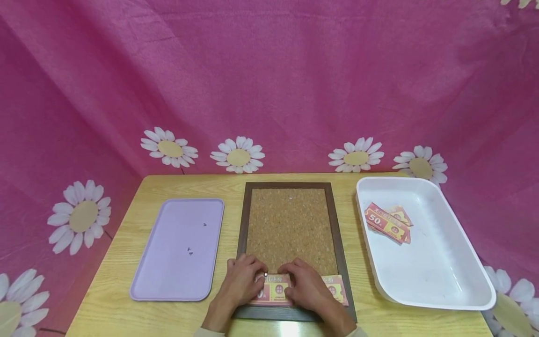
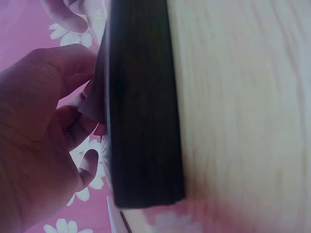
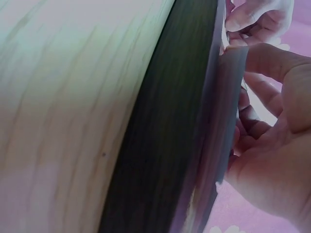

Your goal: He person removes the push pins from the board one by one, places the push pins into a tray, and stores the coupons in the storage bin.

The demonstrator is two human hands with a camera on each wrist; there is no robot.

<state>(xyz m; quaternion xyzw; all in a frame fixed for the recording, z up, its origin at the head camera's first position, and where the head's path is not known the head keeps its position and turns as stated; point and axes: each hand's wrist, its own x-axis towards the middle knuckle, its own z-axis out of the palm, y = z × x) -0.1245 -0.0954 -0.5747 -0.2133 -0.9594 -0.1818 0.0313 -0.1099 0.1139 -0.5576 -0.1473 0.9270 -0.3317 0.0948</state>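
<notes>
In the head view, a red and yellow paper coupon (image 1: 278, 290) lies along the bottom of a cork board (image 1: 290, 229) with a dark frame. My left hand (image 1: 243, 282) holds its left part, thumb and fingers bent at the paper. A small shiny pin head (image 1: 265, 274) shows at the left fingertips; whether they touch it I cannot tell. My right hand (image 1: 306, 286) pinches the coupon's right part. Beyond that hand a second coupon (image 1: 336, 288) lies at the board's lower right corner. In the right wrist view, the paper edge (image 3: 228, 111) stands slightly off the frame (image 3: 160, 111).
Left of the board lies a lilac tray (image 1: 168, 276) with a few small dark pins (image 1: 190, 251). On the right a white plastic basin (image 1: 438, 262) holds several coupons (image 1: 387, 222) in a loose pile. A pink flowered cloth (image 1: 269, 84) hangs behind the wooden table (image 1: 113, 281).
</notes>
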